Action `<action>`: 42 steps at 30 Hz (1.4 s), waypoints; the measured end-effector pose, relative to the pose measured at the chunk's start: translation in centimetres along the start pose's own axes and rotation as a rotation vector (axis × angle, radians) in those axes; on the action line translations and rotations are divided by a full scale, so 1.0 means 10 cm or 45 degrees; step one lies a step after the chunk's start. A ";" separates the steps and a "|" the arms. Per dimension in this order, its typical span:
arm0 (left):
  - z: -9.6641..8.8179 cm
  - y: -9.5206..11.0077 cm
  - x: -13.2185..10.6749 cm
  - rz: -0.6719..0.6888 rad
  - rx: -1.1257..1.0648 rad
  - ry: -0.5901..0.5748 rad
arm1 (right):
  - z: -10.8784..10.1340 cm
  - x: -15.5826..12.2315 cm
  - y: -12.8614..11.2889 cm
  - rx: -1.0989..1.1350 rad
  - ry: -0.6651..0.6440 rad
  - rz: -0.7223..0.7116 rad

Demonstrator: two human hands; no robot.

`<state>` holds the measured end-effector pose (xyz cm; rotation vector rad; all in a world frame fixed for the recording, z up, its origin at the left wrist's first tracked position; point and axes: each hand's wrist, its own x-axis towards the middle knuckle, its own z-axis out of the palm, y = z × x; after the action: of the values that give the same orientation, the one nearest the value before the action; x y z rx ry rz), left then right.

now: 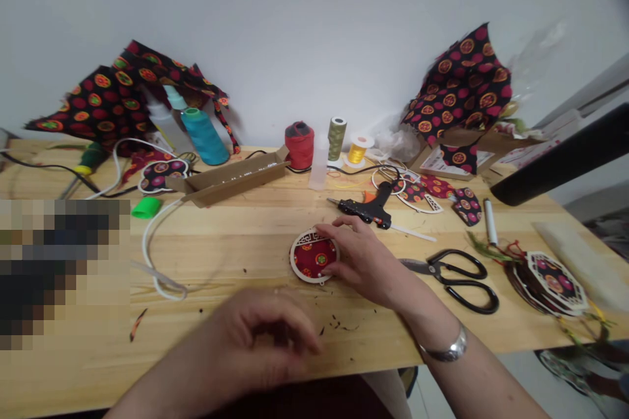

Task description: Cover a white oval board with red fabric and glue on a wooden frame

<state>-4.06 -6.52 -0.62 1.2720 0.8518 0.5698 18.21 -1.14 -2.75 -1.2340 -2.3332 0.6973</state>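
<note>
Head view: round wooden frame (313, 255) lies flat on the pine bench (211, 268), mid-bench, directly ahead of you. Your right hand (361, 262) has it in a narrow pinch, fingertips (323, 229) on the rim near 12 o'clock, thumb (329, 269) near 4 o'clock. Your left hand (260, 340) curls loosely at the frame's 6 o'clock, near the bench's front edge and apart from the frame; you cannot tell whether anything sits in the curl.

Around the frame: hot glue gun (366, 209) close by at 1 o'clock, nozzle toward 9 o'clock. Black-handled scissors (455, 281) at 3 o'clock, your right wrist between them and the frame. Red thread spool (299, 145) at 12 o'clock, further off. Cardboard strip (233, 177) at 11 o'clock. White cord (152, 255) at 9 o'clock.

Frame is round, no long axis; small tab at its rim points to 6 o'clock. Pale smooth wood, cut fretwork along the upper-left rim, red printed fabric inset with round motifs. Bench grain runs side to side, dark specks scattered near your hands.
</note>
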 end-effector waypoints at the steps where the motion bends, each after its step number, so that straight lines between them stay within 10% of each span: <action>1: -0.01 0.02 -0.03 -0.051 0.048 -0.169 | 0.00 0.00 0.00 0.001 0.001 -0.002; 5: -0.04 0.04 0.01 -0.237 0.134 0.130 | 0.00 0.01 0.00 0.007 0.000 -0.002; 10: -0.03 0.00 0.25 0.228 0.944 0.848 | -0.01 0.00 -0.01 0.024 0.008 -0.005; 42: -0.09 -0.26 0.44 0.194 1.336 0.701 | -0.03 0.00 0.04 0.223 0.046 0.055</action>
<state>-2.46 -3.14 -4.18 2.1857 1.6397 0.6217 18.70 -0.85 -2.75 -1.2112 -2.1703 0.8664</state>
